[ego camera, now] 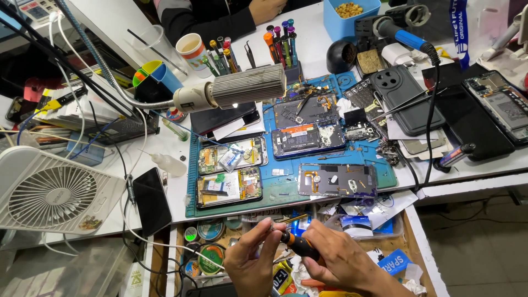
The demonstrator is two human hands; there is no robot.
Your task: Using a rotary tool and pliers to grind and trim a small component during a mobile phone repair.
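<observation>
Near edge, over the open drawer (418,242): left hand (250,258) has its fingertips pinched around the metal tip of the small screwdriver (294,242), and right hand (341,261) is curled snug around its black-and-orange handle. Best bet, I'd say, is steadying the tip with the left while the right twists. Opened phones (335,180) sit just beyond on the blue mat (286,190).

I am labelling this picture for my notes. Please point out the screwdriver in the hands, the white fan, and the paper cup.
screwdriver (300,246): head view, on its black and orange handle.
white fan (52,196): head view, on the round grille.
paper cup (193,49): head view, on its side wall.
</observation>
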